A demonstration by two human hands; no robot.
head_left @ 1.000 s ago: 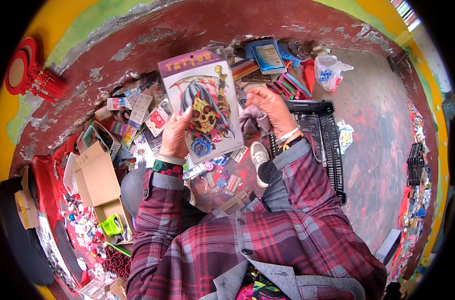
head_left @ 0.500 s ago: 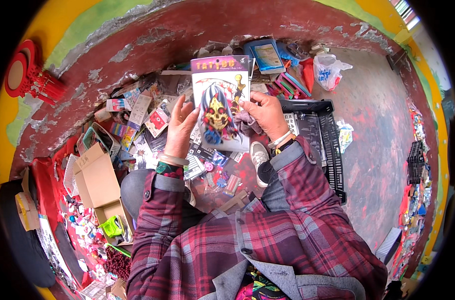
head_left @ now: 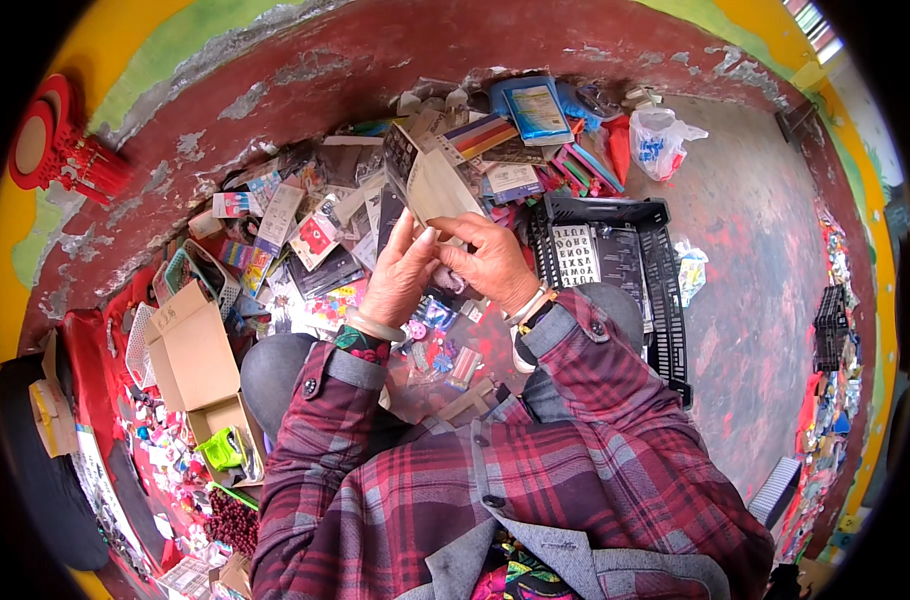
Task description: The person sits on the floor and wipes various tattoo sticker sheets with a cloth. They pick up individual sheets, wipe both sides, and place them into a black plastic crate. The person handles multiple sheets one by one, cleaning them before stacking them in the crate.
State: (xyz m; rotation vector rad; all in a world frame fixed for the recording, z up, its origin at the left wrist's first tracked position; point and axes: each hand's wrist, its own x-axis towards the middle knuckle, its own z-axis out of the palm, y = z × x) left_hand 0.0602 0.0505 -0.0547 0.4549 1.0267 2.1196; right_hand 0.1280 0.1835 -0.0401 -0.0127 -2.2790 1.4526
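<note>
In front of me I hold several flat tattoo sheet packets, tilted and partly fanned so that a dark one and a pale one show. My left hand pinches their lower edge between thumb and fingers. Close beside it, my right hand grips the same edge, its fingers nearly touching the left thumb. A bit of mauve cloth shows under the hands, mostly hidden. To the right stands a black plastic crate, with a white letter sheet and dark packets in it.
Mixed small packets lie piled along the red wall. At the left are an open cardboard box and a pale basket. A blue packet and a white plastic bag are at the back right. More goods line the far right wall.
The skull-printed tattoo packet no longer faces me; the packets are tipped over and fanned. Both hands have come closer together and a little lower, now at the bottom edge.
</note>
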